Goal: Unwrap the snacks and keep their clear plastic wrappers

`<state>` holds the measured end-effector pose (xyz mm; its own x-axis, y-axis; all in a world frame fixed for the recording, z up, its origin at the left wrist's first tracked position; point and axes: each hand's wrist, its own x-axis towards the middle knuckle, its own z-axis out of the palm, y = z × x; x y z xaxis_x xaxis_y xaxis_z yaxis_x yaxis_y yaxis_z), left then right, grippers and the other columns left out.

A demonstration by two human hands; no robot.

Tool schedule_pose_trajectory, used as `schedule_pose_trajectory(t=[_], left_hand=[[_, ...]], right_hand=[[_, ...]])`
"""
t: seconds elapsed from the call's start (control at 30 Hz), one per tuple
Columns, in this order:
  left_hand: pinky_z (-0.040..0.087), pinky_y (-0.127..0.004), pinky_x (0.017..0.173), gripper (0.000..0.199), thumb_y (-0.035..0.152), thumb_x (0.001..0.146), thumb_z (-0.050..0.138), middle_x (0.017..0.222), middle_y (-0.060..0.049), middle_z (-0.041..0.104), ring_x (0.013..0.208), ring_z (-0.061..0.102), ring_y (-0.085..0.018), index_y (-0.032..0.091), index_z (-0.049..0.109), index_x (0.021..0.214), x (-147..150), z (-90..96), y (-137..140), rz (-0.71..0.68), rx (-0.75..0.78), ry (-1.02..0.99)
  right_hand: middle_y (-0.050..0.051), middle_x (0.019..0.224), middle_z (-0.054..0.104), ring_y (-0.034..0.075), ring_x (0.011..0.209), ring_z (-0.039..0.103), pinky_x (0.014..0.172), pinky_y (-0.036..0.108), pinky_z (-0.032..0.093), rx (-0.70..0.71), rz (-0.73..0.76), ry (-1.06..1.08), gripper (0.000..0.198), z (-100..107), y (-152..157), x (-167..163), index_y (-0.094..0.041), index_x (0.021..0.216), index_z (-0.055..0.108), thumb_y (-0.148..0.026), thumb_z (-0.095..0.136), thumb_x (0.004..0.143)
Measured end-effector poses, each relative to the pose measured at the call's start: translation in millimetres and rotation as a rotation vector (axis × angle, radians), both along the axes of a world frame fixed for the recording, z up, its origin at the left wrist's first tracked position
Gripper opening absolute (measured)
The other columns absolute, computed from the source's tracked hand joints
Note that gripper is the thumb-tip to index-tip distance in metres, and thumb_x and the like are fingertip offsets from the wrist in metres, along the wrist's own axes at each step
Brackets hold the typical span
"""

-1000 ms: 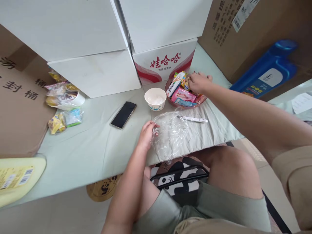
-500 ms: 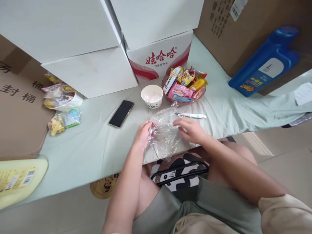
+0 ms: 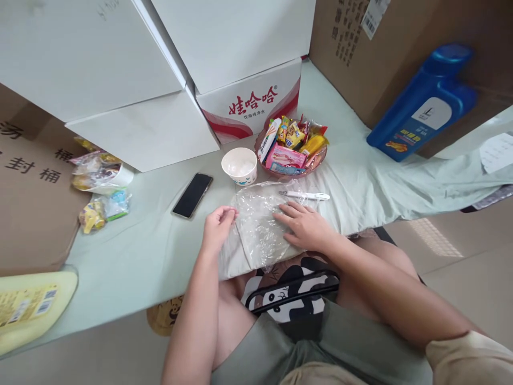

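A clear plastic bag lies spread on the cloth-covered table, its lower end hanging over the front edge. My left hand pinches its left side between thumb and fingers. Flat on the right part of the plastic rests my right hand, fingers spread. Just beyond that hand is a white pen-like tool with a dark tip. Behind the plastic stand a white paper bowl and a pink bowl heaped with wrapped snacks.
A black phone lies left of the paper bowl. Farther left are a tub of bagged snacks and loose packets. White cartons line the back. A blue bottle leans at right; a yellow bottle lies at front left.
The crumpled plastic has been spread out flatter. My left hand has moved left with its edge, and my right hand has opened and come down flat. The camera view has shifted slightly.
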<state>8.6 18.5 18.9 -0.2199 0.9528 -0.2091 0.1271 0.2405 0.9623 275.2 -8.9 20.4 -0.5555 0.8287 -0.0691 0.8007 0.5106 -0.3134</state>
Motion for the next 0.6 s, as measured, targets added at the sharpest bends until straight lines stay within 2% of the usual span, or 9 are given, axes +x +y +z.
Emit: schedule_pose_trajectory(t=[0.1, 0.2, 0.3, 0.37, 0.43, 0.47, 0.5, 0.57, 0.6], left_hand=[[0.032, -0.02, 0.044, 0.021, 0.038, 0.075, 0.072, 0.07, -0.004, 0.066, 0.054, 0.058, -0.012, 0.019, 0.064, 0.079, -3, 2.5, 10, 0.144, -0.048, -0.083], [0.024, -0.019, 0.042, 0.023, 0.04, 0.076, 0.068, 0.07, -0.001, 0.063, 0.052, 0.056, -0.009, 0.02, 0.063, 0.085, -11, 3.0, 21, 0.251, -0.044, -0.111], [0.038, -0.019, 0.051, 0.029, 0.041, 0.077, 0.071, 0.089, -0.002, 0.066, 0.069, 0.062, -0.011, 0.023, 0.062, 0.098, -20, 0.2, 24, 0.302, 0.044, -0.048], [0.049, -0.022, 0.069, 0.033, 0.038, 0.077, 0.074, 0.106, -0.004, 0.065, 0.093, 0.065, -0.016, 0.026, 0.061, 0.104, -24, 0.8, 17, 0.327, 0.156, 0.092], [0.052, -0.029, 0.089, 0.033, 0.036, 0.077, 0.076, 0.114, -0.006, 0.062, 0.111, 0.061, -0.021, 0.026, 0.06, 0.105, -24, 4.8, 1, 0.299, 0.274, 0.28], [0.05, -0.033, 0.097, 0.033, 0.036, 0.077, 0.076, 0.116, -0.007, 0.062, 0.115, 0.059, -0.023, 0.026, 0.061, 0.105, -22, 7.5, -10, 0.216, 0.306, 0.365], [0.049, -0.037, 0.102, 0.034, 0.036, 0.076, 0.078, 0.116, -0.008, 0.063, 0.117, 0.059, -0.026, 0.026, 0.062, 0.104, -19, 10.1, -22, 0.064, 0.31, 0.425], [0.043, -0.046, 0.113, 0.042, 0.034, 0.069, 0.083, 0.126, -0.009, 0.065, 0.129, 0.055, -0.032, 0.026, 0.067, 0.108, -10, 13.4, -47, -0.444, 0.21, 0.49], [0.038, -0.051, 0.118, 0.05, 0.032, 0.065, 0.086, 0.136, -0.009, 0.061, 0.14, 0.046, -0.037, 0.027, 0.069, 0.112, -5, 13.7, -58, -0.651, 0.153, 0.538]], right_hand=[[0.014, 0.155, 0.049, 0.037, 0.143, 0.045, 0.107, 0.053, 0.048, -0.009, -0.027, -0.007, 0.061, 4, -1, 0, -0.022, 0.148, 0.053, -0.03, 0.063, 0.088], [0.013, 0.151, 0.054, 0.035, 0.134, 0.054, 0.104, 0.051, 0.052, -0.031, -0.031, 0.006, 0.058, 8, -1, 1, -0.02, 0.144, 0.057, -0.029, 0.065, 0.087], [0.012, 0.145, 0.06, 0.033, 0.128, 0.059, 0.101, 0.048, 0.054, -0.068, -0.05, 0.045, 0.052, 9, -1, 3, -0.019, 0.139, 0.061, -0.033, 0.063, 0.089], [0.012, 0.144, 0.061, 0.033, 0.128, 0.059, 0.101, 0.047, 0.054, -0.086, -0.073, 0.082, 0.051, 9, -1, 3, -0.018, 0.138, 0.062, -0.037, 0.062, 0.091], [0.012, 0.144, 0.061, 0.033, 0.128, 0.059, 0.102, 0.046, 0.053, -0.102, -0.098, 0.115, 0.054, 9, -1, 2, -0.017, 0.14, 0.06, -0.04, 0.061, 0.091], [0.013, 0.143, 0.061, 0.033, 0.128, 0.059, 0.102, 0.046, 0.053, -0.112, -0.11, 0.127, 0.056, 10, -2, 2, -0.016, 0.141, 0.058, -0.041, 0.061, 0.091], [0.013, 0.141, 0.063, 0.034, 0.127, 0.06, 0.101, 0.047, 0.053, -0.123, -0.128, 0.133, 0.057, 11, -2, 1, -0.016, 0.142, 0.057, -0.043, 0.061, 0.092], [0.014, 0.132, 0.069, 0.034, 0.121, 0.065, 0.095, 0.046, 0.055, -0.148, -0.182, 0.129, 0.056, 14, -2, 0, -0.017, 0.142, 0.057, -0.044, 0.059, 0.093], [0.014, 0.125, 0.072, 0.034, 0.115, 0.068, 0.091, 0.046, 0.056, -0.163, -0.213, 0.126, 0.054, 16, -2, 0, -0.018, 0.142, 0.057, -0.043, 0.057, 0.094]])
